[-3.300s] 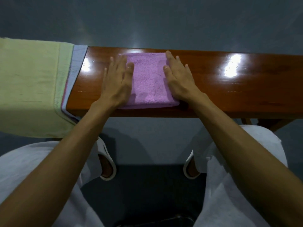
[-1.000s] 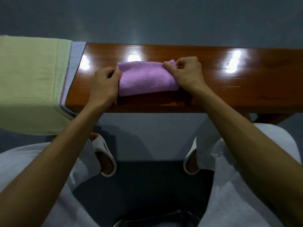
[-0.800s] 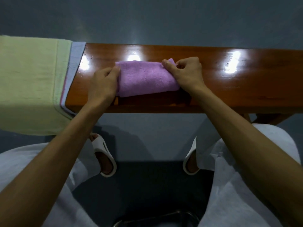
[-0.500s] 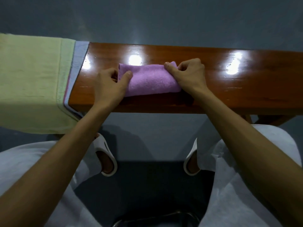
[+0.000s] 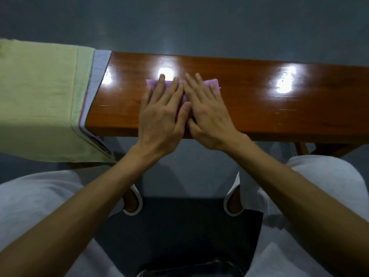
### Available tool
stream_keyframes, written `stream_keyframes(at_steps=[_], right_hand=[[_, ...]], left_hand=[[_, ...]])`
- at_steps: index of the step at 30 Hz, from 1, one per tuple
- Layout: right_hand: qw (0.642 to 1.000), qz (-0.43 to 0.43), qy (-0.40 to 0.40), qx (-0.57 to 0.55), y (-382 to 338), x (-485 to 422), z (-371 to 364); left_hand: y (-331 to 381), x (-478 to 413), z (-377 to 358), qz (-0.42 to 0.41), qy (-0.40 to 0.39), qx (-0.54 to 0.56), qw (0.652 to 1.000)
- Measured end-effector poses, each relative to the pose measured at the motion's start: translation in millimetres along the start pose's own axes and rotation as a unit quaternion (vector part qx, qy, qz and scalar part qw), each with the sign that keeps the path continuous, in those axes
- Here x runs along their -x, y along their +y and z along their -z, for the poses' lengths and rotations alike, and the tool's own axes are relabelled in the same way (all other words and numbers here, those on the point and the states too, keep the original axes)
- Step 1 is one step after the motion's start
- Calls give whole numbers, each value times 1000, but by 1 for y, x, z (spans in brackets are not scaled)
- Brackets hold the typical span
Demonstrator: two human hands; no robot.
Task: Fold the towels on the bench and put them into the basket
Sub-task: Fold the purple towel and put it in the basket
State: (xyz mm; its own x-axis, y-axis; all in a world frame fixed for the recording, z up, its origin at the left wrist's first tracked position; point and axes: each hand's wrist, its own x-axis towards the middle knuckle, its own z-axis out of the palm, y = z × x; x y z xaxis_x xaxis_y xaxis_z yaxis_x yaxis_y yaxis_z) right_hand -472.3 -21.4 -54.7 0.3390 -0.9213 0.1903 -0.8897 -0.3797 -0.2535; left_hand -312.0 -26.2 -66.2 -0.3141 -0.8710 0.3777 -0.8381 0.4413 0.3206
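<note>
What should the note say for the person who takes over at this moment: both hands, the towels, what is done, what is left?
Hands: left hand and right hand lie flat, fingers straight, pressing on the purple towel.
Purple towel: folded small, on the wooden bench.
Green towel: unfolded, draped over the bench's left end, with blue and pink edges beneath it.
Basket: perhaps the metal rim at the bottom edge of the view; not clear.
Done: purple towel folded.
Left: put it into the basket, then fold the draped towels.
</note>
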Motion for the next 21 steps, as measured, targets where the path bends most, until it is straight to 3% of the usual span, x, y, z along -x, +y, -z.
stream_keyframes(at_steps=[3,7,16,21], right_hand=[[996,2,-31,82,0,3,-14],[995,0,-34,98,7,4,-13],[988,-153,-21,20,36,14,4],[983,-180,-18,41,32,16,11]], left_hand=[[-5,6,-16,14,-29,-45,998],[-13,7,-18,14,-55,-93,994],[-37,11,0,135,-52,-83,986],[-32,7,8,157,-76,-69,982]])
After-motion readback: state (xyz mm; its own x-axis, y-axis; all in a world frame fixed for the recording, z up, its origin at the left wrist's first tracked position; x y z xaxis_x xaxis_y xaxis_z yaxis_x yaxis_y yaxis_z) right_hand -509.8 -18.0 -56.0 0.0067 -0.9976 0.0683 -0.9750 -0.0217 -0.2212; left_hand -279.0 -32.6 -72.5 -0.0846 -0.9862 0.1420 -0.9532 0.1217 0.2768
